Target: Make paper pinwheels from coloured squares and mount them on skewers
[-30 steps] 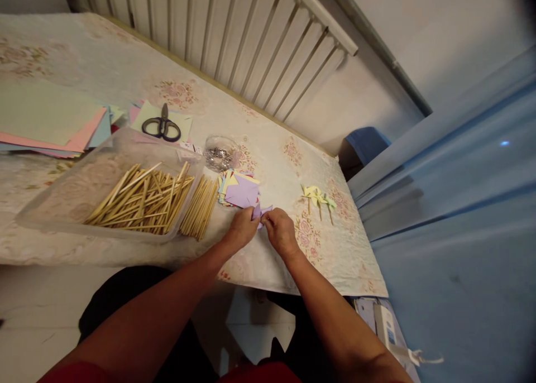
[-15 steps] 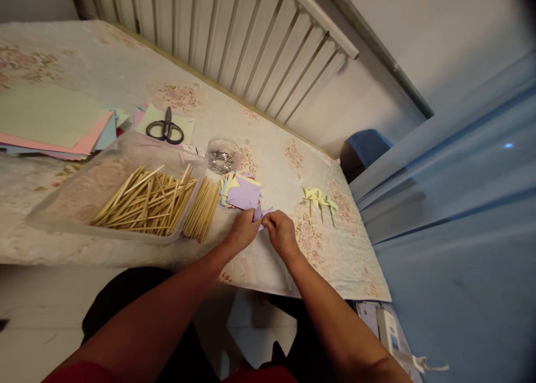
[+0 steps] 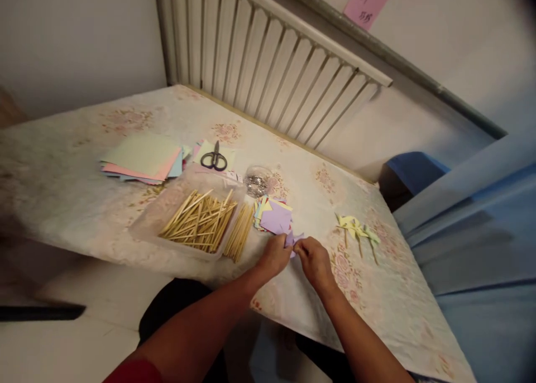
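Observation:
A small purple paper pinwheel (image 3: 292,241) is pinched between my two hands above the table's front part. My left hand (image 3: 275,254) grips its left side, fingers closed. My right hand (image 3: 314,262) pinches at its middle from the right; whatever else sits between those fingertips is hidden. Just behind my left hand lies a pile of cut paper squares (image 3: 276,216), a purple one on top. Beside it on the left is a row of thin wooden sticks (image 3: 239,232). Several yellow and pale green pinwheels on sticks (image 3: 355,228) lie to the right of my hands.
A clear plastic box (image 3: 146,226) full of loose sticks stands on the left. Behind it are black-handled scissors (image 3: 214,158) and stacked coloured paper (image 3: 142,154). A round clear dish (image 3: 257,183) holds small metal pieces. A radiator (image 3: 268,65) and a blue curtain (image 3: 473,243) border the table.
The camera view has swung left and up, so everything appears lower and further right. Both hands stay closed on the purple pinwheel in nearly the same pose.

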`<state>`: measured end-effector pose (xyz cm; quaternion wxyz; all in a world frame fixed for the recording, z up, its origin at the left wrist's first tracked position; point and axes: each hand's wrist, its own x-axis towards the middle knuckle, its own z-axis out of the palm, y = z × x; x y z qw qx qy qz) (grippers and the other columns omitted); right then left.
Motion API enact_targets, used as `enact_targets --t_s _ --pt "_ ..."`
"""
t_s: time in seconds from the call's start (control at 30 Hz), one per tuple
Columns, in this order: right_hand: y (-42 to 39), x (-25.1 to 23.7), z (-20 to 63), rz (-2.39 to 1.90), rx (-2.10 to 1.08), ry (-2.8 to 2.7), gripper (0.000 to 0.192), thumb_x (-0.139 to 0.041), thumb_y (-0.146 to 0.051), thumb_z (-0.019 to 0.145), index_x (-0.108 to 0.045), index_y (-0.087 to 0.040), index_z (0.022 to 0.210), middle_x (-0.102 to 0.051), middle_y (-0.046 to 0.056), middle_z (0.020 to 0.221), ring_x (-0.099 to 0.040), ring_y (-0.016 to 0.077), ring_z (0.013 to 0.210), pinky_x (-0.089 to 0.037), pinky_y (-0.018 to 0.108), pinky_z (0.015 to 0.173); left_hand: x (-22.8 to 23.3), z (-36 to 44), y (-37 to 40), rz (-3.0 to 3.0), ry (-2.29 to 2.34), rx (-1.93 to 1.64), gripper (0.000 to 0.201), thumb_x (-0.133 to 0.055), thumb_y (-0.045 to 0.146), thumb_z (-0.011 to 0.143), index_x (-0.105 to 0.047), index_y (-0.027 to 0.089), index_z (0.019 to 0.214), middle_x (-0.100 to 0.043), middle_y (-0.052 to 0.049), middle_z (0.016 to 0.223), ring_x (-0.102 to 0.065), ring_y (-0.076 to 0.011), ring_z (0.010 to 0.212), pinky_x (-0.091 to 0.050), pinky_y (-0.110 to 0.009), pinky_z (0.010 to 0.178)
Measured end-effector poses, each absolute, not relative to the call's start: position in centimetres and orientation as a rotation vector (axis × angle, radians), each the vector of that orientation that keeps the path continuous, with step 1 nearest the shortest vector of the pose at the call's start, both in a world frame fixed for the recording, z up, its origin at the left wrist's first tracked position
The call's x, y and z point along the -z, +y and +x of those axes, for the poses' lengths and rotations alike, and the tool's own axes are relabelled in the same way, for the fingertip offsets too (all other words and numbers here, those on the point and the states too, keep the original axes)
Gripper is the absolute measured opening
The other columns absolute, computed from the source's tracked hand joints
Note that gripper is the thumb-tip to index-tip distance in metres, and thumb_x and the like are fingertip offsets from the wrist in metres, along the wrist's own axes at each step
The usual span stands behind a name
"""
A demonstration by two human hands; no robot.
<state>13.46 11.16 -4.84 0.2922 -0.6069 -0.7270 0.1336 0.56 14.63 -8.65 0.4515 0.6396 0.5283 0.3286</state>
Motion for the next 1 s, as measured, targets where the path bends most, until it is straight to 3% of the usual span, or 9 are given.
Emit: enact_targets --t_s 0.27,0.53,0.8,1.0 --pt "10.7 6.8 12.8 -1.775 -0.779 -1.36 0.022 -0.059 -0.039 0.071 -0.061 -0.017 0.066 -0.054 -0.001 0.057 -0.045 0.0146 0.055 -0.036 0.027 0.056 9.2 0.5 14.2 1.598 1.319 -0.812 0.018 -0.047 0.021 0.082 -0.063 0.012 0.08 -0.065 -0.004 0.077 -0.05 -0.0137 0.067 -0.033 -0.025 0.06" --pt "11.0 5.2 13.1 -1.688 -0.348 -1.883 0.022 -0.053 -0.036 0.077 -0.063 -0.018 0.067 -0.059 0.004 0.07 -0.051 0.0189 0.069 -0.037 0.03 0.068 8.8 0.4 14.0 1.584 1.312 -0.838 0.024 -0.044 0.023 0.086 -0.065 0.012 0.082 -0.067 -0.007 0.08 -0.051 -0.0143 0.069 -0.036 -0.026 0.062" --pt "10.9 7.5 13.1 -1.777 -0.788 -1.355 0.022 -0.059 -0.039 0.071 -0.061 -0.017 0.068 -0.054 -0.002 0.058 -0.044 0.0144 0.055 -0.036 0.026 0.055 9.0 0.4 14.2 1.56 1.31 -0.844 0.019 -0.048 0.019 0.081 -0.065 0.011 0.08 -0.066 -0.006 0.077 -0.048 -0.0132 0.065 -0.033 -0.025 0.058" --pt "11.4 5.2 13.1 -1.694 -0.42 -1.814 0.018 -0.055 -0.031 0.076 -0.06 -0.019 0.063 -0.058 0.002 0.067 -0.05 0.0172 0.067 -0.037 0.029 0.067 8.6 0.4 14.6 1.553 1.325 -0.814 0.016 -0.048 0.015 0.081 -0.063 0.011 0.078 -0.063 -0.004 0.075 -0.047 -0.0127 0.066 -0.03 -0.024 0.059"
